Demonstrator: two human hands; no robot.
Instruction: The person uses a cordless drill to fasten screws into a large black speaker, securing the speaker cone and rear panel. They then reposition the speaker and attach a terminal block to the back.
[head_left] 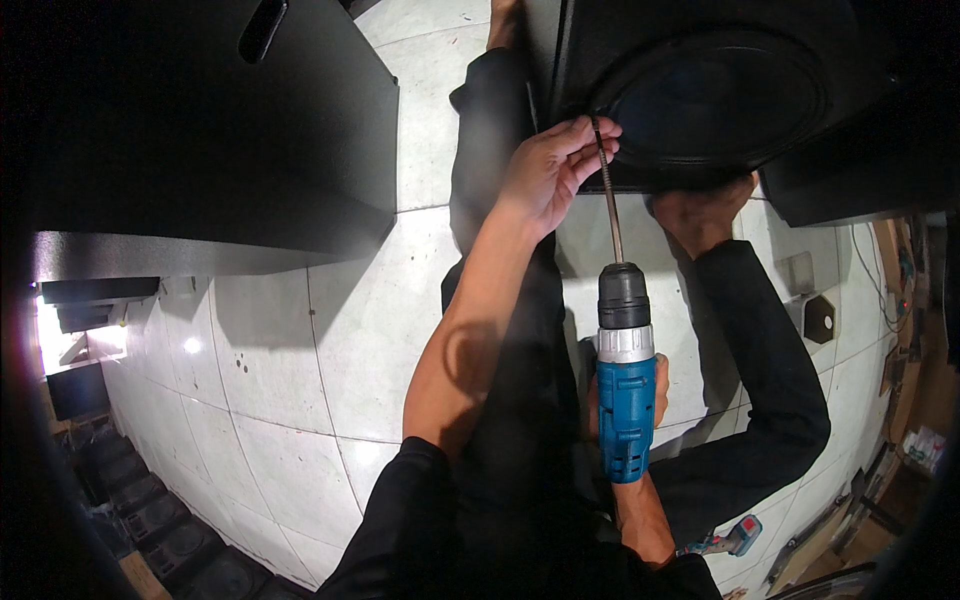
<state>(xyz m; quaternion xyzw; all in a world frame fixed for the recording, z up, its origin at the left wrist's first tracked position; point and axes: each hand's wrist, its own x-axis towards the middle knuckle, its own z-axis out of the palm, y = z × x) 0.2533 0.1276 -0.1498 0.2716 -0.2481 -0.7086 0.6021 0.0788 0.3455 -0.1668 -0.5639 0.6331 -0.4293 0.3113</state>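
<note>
A blue cordless drill (627,405) with a silver collar and black chuck points away from me. My right hand (660,385) is wrapped round its handle, mostly hidden beneath the drill body. From the chuck a long thin driver bit (614,215) reaches to the edge of a black speaker cabinet (600,60). My left hand (560,165) has its fingers closed about the bit's far end; whether a screw is there is too small to tell. A large round speaker cone (720,100) is set in the cabinet's face, to the right of those fingers.
A large black cabinet (220,130) stands at left on the white tiled floor (270,390). My legs stretch either side, one bare foot (705,210) against the speaker cabinet. A second power tool (735,537) lies at lower right, near a dark hexagonal piece (819,318). Several black speakers line the lower left.
</note>
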